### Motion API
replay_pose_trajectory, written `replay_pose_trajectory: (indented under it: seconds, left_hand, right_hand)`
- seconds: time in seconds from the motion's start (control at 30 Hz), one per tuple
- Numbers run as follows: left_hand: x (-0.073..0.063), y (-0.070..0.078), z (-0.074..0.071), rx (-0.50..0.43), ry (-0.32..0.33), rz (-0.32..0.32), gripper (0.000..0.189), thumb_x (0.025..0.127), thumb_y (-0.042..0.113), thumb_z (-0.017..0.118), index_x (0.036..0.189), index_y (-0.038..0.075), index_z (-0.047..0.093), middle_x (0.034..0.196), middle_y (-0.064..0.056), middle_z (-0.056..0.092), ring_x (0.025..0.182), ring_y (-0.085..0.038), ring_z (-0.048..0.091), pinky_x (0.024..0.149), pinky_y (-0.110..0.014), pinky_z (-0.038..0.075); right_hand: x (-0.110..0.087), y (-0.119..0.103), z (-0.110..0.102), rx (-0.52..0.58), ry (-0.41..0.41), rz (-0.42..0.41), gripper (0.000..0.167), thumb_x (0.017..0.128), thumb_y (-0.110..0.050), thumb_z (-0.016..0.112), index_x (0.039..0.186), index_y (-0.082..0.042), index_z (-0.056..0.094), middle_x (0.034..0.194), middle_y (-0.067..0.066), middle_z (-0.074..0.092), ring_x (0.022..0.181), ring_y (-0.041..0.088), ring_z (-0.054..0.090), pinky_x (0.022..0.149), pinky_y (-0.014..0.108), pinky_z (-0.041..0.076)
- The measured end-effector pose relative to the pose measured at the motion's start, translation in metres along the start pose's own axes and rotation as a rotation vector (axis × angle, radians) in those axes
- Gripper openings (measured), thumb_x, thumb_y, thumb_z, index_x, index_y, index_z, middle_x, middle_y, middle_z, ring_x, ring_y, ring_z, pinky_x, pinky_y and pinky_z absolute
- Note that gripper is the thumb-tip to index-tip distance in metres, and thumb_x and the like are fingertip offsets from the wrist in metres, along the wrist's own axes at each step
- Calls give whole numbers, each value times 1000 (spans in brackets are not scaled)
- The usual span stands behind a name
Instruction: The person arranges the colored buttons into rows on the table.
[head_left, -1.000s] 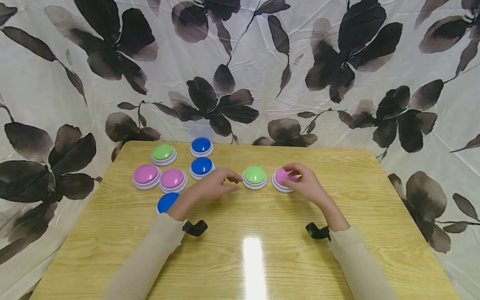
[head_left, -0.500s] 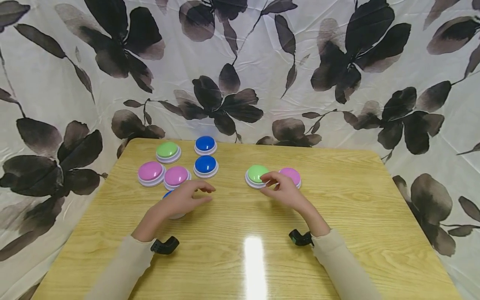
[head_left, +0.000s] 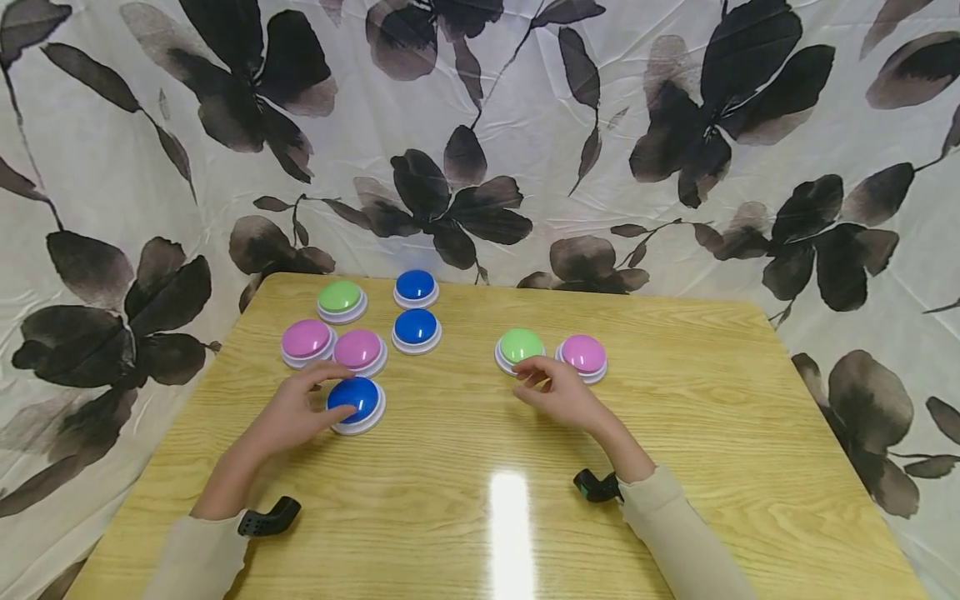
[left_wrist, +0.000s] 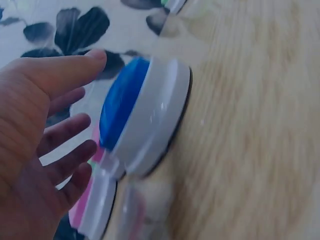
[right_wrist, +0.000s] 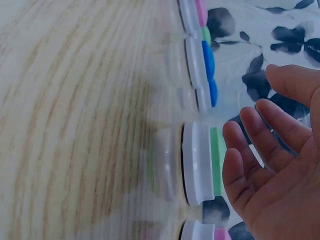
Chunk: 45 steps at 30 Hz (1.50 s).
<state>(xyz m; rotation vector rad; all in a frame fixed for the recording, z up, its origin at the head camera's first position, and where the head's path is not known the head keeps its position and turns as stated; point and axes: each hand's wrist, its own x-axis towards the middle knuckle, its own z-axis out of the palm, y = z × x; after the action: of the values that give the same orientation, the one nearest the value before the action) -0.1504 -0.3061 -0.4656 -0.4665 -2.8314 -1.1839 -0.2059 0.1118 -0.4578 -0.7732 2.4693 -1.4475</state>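
My left hand (head_left: 294, 410) hovers at the left side of a blue push button (head_left: 358, 398) with a white base. Thumb and fingers are spread around its dome; in the left wrist view a gap shows between the hand and the blue dome (left_wrist: 122, 102). My right hand (head_left: 561, 393), fingers loosely bent and holding nothing, hangs in front of a green button (head_left: 521, 342) and beside a pink button (head_left: 585, 353). In the right wrist view its fingers (right_wrist: 267, 145) are close to the green dome (right_wrist: 216, 160).
Behind the left hand stand two pink buttons, one at the left (head_left: 305, 338) and one nearer the middle (head_left: 357, 348), and a green button (head_left: 340, 295). Two blue buttons, front (head_left: 416, 327) and back (head_left: 415, 285), stand beside them on the wooden table (head_left: 465, 492). A floral cloth (head_left: 555, 150) hangs behind.
My left hand has moved left and toward me, from near the right-hand green button to the front blue button. My right hand has drawn left off the pink button.
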Motion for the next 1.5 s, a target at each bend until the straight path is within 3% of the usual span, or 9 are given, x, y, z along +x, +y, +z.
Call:
replay_pose_trajectory:
  seconds: [0.17,0.43,0.6,0.93,1.2,1.5]
  left_hand:
    - [-8,-15,-2,-9,32,-27,64,77,25,84,132,7,56,130,-13,54,116,-35,51,95,-57,41]
    - [-11,-25,1,-49,6,-72,84,70,29,89,139,7,48,133,-13,51,121,-35,48,101,-55,38]
    - [-12,-25,3,-22,-19,-98,87,67,36,90,135,2,49,131,-17,52,123,-37,46,102,-56,36]
    - [-10,-26,10,30,-19,-66,92,65,42,90,134,-4,50,130,-21,51,121,-39,45,102,-55,36]
    - [-9,-25,14,45,-16,-83,93,66,45,89,136,-1,49,133,-21,50,123,-39,46,101,-56,37]
    - [-3,-18,20,19,-33,-86,94,63,49,89,137,5,50,135,-16,49,125,-36,45,103,-55,37]
  right_hand:
    - [-2,3,2,0,0,8,32,90,-14,70,118,0,64,108,15,64,93,21,61,77,37,49]
    - [-6,7,7,0,-18,15,32,92,-15,69,119,0,63,108,13,65,93,21,61,78,37,50]
    - [-9,6,9,10,-36,31,34,92,-17,68,121,0,62,109,14,65,94,21,61,81,36,51]
    - [-12,10,12,3,-42,27,34,92,-17,68,121,1,62,107,13,65,93,22,61,82,37,51]
    - [-14,12,13,6,-41,5,32,92,-14,68,119,2,63,103,9,65,90,20,62,77,33,52]
    - [-14,0,12,21,-52,21,32,92,-8,66,120,6,60,107,20,64,93,28,61,79,41,51]
